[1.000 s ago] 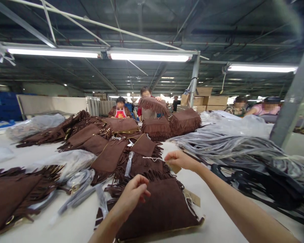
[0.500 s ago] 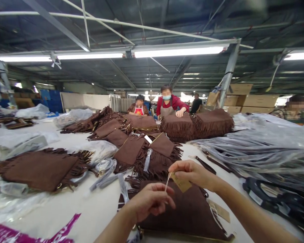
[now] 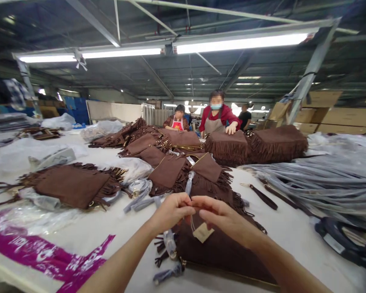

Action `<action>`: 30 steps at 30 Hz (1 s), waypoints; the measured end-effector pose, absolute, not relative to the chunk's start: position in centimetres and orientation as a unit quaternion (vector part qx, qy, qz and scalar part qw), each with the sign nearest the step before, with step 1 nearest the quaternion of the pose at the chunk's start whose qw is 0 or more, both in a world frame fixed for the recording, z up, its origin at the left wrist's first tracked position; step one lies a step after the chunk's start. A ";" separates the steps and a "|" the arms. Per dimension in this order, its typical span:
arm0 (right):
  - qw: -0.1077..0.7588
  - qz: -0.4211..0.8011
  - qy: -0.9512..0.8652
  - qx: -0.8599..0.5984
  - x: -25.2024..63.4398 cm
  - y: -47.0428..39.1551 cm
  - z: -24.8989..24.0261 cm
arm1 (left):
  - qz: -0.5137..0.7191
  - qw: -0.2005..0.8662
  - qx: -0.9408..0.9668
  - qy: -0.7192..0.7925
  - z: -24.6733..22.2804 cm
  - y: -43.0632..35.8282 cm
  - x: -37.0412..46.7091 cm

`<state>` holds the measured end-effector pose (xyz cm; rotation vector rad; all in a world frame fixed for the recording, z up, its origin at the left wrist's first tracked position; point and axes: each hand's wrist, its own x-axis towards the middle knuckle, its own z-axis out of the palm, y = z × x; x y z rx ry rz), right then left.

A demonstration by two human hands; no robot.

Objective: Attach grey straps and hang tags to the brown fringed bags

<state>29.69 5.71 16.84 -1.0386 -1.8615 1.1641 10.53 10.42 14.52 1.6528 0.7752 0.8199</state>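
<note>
My left hand and my right hand meet at the fingertips above a dark brown fringed bag. Between the pinched fingers runs a thin pale string, most of it hidden. From it hangs a tan paper hang tag, just over the bag's face. The bag lies flat, a gold zip along its near edge. At its left corner are plastic-wrapped parts.
Another fringed bag lies to the left, near purple printed plastic. Brown bags are heaped ahead, and a co-worker touches a stack. Wrapped straps, a loose wrist strap and a black object sit at right.
My hands have come together, the left moving up to meet the right. The tag, earlier beside my right fingers, now hangs lower on its string. The view has shifted slightly.
</note>
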 end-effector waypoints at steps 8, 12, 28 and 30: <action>0.364 0.517 -0.668 -0.391 24.9 8.2 13.1 | 0.364 0.532 0.679 0.350 13.7 10.0 7.5; 0.341 0.454 -0.719 -0.400 25.9 9.1 11.0 | 0.298 0.452 0.755 0.370 11.7 8.1 5.7; 0.299 0.600 -0.634 -0.385 27.2 9.1 7.7 | 0.063 0.054 0.932 0.352 7.9 6.6 5.9; 0.282 0.560 -0.671 -0.396 27.2 9.0 7.7 | 0.047 0.071 0.918 0.388 7.8 6.5 5.7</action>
